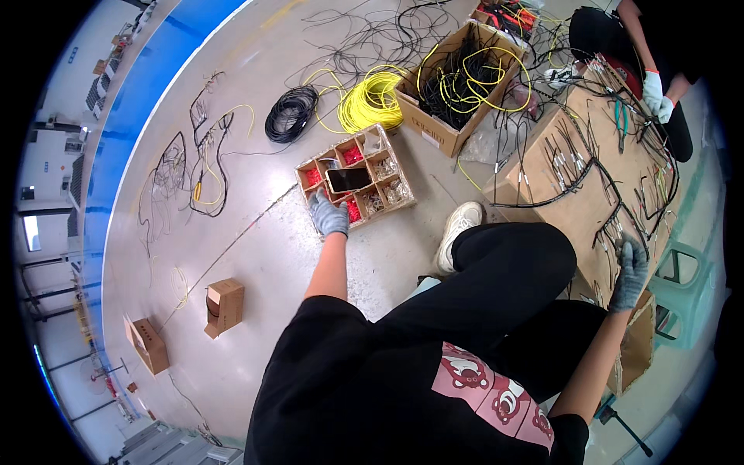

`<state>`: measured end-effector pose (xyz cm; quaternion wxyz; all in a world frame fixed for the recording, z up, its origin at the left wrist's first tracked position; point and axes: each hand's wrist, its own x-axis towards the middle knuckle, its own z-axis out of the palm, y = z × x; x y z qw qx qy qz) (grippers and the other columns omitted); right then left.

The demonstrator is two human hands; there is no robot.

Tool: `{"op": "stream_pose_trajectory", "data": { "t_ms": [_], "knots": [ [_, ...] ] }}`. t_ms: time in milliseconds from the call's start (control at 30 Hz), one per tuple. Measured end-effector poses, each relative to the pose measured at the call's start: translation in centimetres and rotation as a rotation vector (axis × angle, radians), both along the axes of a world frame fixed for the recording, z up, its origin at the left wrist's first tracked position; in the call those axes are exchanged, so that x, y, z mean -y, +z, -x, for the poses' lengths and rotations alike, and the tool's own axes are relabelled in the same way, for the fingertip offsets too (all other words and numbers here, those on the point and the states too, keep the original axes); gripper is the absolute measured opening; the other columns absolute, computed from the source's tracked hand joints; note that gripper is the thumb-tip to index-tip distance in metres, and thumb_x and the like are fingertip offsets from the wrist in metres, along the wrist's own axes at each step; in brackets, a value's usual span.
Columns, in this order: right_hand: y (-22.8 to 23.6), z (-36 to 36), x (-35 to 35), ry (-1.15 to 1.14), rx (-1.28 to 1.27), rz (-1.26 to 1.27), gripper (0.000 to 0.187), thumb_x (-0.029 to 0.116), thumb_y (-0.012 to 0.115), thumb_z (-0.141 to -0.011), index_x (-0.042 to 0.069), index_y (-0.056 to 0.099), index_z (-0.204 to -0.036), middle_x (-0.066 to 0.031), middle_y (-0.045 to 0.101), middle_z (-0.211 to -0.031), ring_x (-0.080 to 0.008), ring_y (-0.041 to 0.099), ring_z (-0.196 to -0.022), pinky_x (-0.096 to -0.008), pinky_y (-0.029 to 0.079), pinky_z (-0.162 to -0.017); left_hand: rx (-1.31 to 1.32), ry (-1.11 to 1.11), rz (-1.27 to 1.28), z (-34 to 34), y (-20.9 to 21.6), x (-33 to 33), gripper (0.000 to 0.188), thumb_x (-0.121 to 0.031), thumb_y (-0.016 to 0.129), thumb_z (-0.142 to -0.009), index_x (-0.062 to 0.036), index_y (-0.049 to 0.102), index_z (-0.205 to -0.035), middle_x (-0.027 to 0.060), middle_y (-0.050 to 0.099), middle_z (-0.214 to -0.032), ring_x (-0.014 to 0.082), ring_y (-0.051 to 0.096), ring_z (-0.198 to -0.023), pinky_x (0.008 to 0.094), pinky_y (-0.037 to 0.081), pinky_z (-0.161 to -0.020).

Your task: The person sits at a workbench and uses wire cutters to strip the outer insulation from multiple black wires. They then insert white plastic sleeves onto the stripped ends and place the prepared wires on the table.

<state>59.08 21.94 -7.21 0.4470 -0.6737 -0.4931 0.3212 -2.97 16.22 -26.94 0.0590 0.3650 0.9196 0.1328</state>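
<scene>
Left hand [328, 215] reaches open-fingered into the divided tray [356, 177] on the floor ahead; right hand [632, 273] grips wires [612, 232] on the bench [597, 155].

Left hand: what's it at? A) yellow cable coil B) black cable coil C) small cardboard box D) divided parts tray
D. The gloved left hand reaches down to the near edge of the divided parts tray, next to a compartment of red parts; a phone lies across the tray, and both coils sit farther off on the floor.
</scene>
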Motion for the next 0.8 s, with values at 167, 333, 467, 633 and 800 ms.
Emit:
{"op": "stream_pose_trajectory", "data": {
  "t_ms": [167, 333, 467, 633, 800],
  "knots": [
    [0.3, -0.5, 5.3, -0.077, 0.003, 0.028, 0.019, 0.014, 0.054, -0.088, 0.004, 0.061, -0.103, -0.0022, 0.063, -0.085, -0.0054, 0.049, -0.065, -0.0179, 0.038, -0.06, -0.215, -0.37, 0.56, 2.0, 2.8, -5.5, 0.089, -0.033, 0.071, -0.068, -0.0103, 0.022, -0.139, 0.0102, 0.019, -0.145, 0.0279, 0.021, -0.133, 0.0392, 0.027, -0.104],
    [1.8, -0.3, 10.1, -0.155, 0.126, 0.085, 0.019, 0.012, 0.054, -0.088, 0.003, 0.061, -0.103, -0.0024, 0.062, -0.086, -0.008, 0.053, -0.072, -0.0204, 0.042, -0.067, -0.306, -0.543, 0.686, 3.9, -3.4, -8.5, 0.05, -0.018, 0.041, -0.088, -0.0113, 0.028, -0.136, 0.0084, 0.027, -0.142, 0.0272, 0.031, -0.128, 0.0413, 0.031, -0.101],
    [3.1, 0.2, 13.0, -0.211, 0.186, 0.096, 0.018, 0.008, 0.054, -0.087, 0.003, 0.061, -0.103, -0.0017, 0.061, -0.09, -0.009, 0.054, -0.079, -0.0211, 0.043, -0.074, -0.399, -0.496, 0.681, 3.9, -4.0, -9.5, 0.04, -0.015, 0.038, -0.089, -0.0108, 0.04, -0.129, 0.0083, 0.048, -0.125, 0.0241, 0.052, -0.106, 0.0408, 0.042, -0.088],
    [4.0, 0.9, 13.6, -0.179, 0.164, 0.047, 0.018, 0.007, 0.054, -0.087, 0.003, 0.061, -0.103, -0.0015, 0.06, -0.09, -0.0082, 0.053, -0.078, -0.0188, 0.042, -0.072, -0.415, -0.67, 0.718, 2.1, -0.2, -10.5, 0.044, -0.014, 0.052, -0.082, -0.0108, 0.044, -0.125, 0.0111, 0.043, -0.13, 0.0263, 0.045, -0.116, 0.0399, 0.042, -0.087],
    [4.5, 3.9, 11.8, -0.15, 0.157, 0.098, 0.019, 0.008, 0.054, -0.087, 0.001, 0.061, -0.103, -0.0055, 0.062, -0.092, -0.0122, 0.056, -0.083, -0.0243, 0.043, -0.08, -0.076, -0.433, 0.793, 2.9, 9.0, -8.2, 0.076, -0.032, 0.07, -0.072, -0.0183, 0.031, -0.136, 0.0119, 0.024, -0.143, 0.0316, 0.025, -0.131, 0.0426, 0.024, -0.106]
  ]
}}
